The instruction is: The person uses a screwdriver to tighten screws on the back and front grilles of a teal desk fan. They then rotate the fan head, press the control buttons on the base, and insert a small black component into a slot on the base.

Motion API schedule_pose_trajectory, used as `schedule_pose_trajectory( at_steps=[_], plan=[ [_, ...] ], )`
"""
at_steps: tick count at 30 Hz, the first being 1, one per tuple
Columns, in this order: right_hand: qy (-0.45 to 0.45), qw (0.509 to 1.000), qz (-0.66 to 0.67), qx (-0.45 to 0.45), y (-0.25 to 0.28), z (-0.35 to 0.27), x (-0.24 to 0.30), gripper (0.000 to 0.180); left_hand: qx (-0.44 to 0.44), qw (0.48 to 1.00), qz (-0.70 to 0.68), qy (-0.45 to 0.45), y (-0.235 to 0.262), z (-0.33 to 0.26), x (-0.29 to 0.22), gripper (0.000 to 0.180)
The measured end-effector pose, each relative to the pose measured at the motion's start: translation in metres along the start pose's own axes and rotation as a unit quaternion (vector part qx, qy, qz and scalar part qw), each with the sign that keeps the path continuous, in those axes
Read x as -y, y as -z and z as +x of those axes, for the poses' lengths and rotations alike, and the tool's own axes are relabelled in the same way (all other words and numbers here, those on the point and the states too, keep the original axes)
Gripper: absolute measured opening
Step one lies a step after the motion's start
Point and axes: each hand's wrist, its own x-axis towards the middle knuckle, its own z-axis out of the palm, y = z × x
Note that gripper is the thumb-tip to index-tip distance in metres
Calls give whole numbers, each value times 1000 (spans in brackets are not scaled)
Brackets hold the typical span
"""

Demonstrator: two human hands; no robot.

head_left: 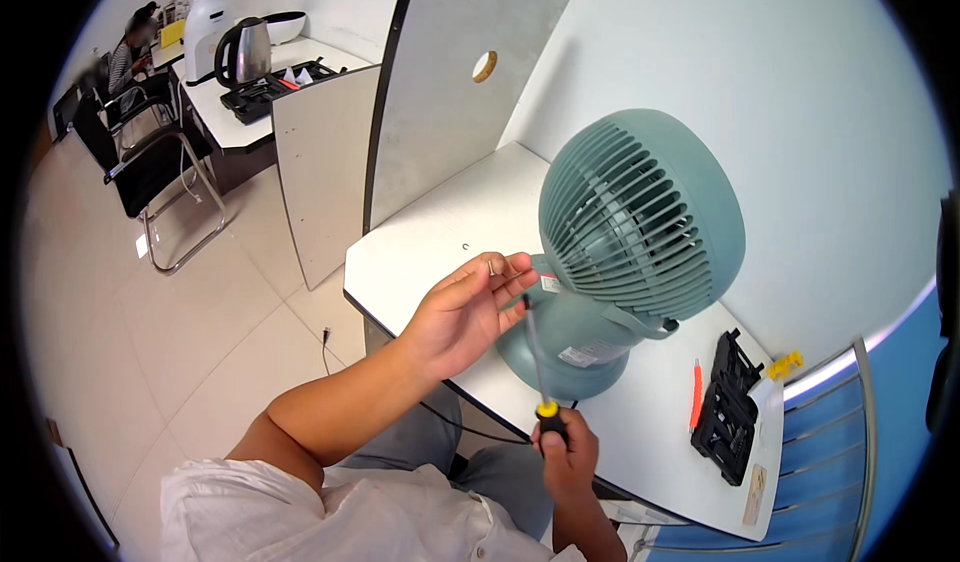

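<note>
A grey-green desk fan [640, 222] stands on the white table [420, 232], its slatted grille towards the left and labels on its base. My left hand [465, 312] is raised just left of the fan's neck. Between its thumb and forefinger is pinched a small screw [491, 269], shiny and partly covered by the fingertips. My right hand [568, 452] grips the black and yellow handle of a screwdriver [541, 362]. Its shaft points up in front of the fan base, with the dark tip close to my left fingers.
To the right lie an open black tool case [727, 412], an orange-red stick-shaped tool [697, 395] and a yellow piece [785, 366]. A tiny curved part [465, 247] rests near the grey partition [460, 92]. Behind are a kettle [247, 52], a chair [160, 172] and a seated person [130, 57].
</note>
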Motion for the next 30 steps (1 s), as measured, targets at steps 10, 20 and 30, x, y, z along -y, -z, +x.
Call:
schedule_pose_trajectory(
  at_steps=[10,20,30],
  plan=[
    [6,998,-57,-19,-6,-23,6,32,27,999,-45,12,-27,-19,11,12],
    [13,999,-41,-23,-9,-28,19,33,74,997,-30,8,-44,-29,8,13],
    [47,997,-61,-27,-6,-31,16,34,93,994,-65,4,-40,-26,10,13]
  ],
)
